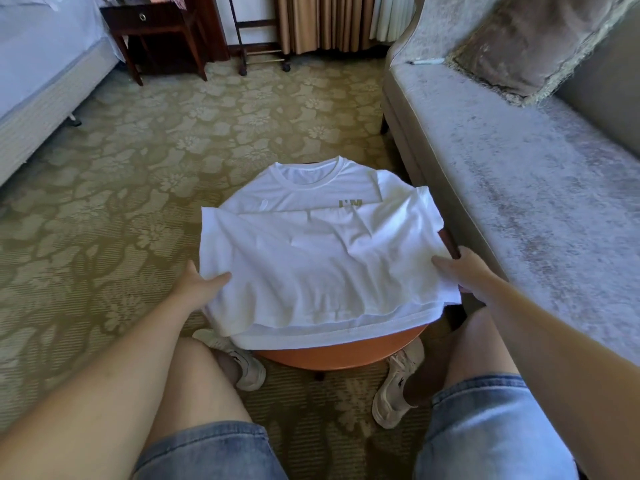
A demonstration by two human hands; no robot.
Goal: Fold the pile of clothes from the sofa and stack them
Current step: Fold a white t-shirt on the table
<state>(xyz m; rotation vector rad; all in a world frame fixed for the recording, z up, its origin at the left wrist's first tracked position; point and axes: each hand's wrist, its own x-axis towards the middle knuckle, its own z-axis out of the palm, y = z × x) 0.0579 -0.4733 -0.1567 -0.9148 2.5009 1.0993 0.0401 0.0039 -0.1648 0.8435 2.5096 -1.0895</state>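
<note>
A white T-shirt (311,258) with a small green print near its collar lies over a round orange table (339,356) between my knees. Its lower part is folded up over the chest. My left hand (199,287) pinches the folded cloth at its left edge, thumb on top. My right hand (464,270) holds the right edge the same way, its fingers under the cloth. The grey sofa (519,174) to my right has no clothes on the part I can see.
A fringed cushion (530,46) leans on the sofa's back, and a pen (427,61) lies on the seat. A bed (38,71) stands at far left, a dark nightstand (152,26) behind it. Patterned carpet (138,174) covers the floor.
</note>
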